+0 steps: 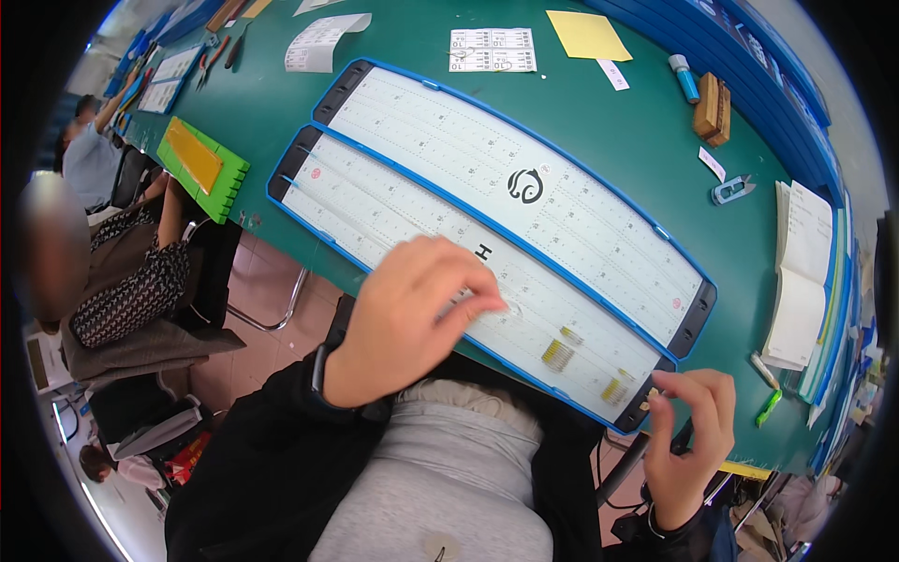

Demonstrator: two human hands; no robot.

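Note:
Two long white panels with blue edges and black ends lie slantwise side by side on the green table, a far panel [599, 211] and a near panel [403, 197]. Dotted rows and small printed marks run along both. Over the near panel's front edge, my left hand [407, 309] is closed in a pinch; whatever its fingertips hold is too small to make out. My right hand [698, 436] is curled by that panel's right end, thumb and forefinger close to a tiny beige bit. Between the hands, small gold-coloured strips [558, 355] lie in short rows on the near panel.
On the table [421, 42] lie printed paper slips [492, 50], a yellow sheet [588, 36], a wooden block [712, 110], a glue stick [685, 79] and an open notebook [801, 272]. A green tray [201, 169] sits at the left edge, near a seated person [122, 272].

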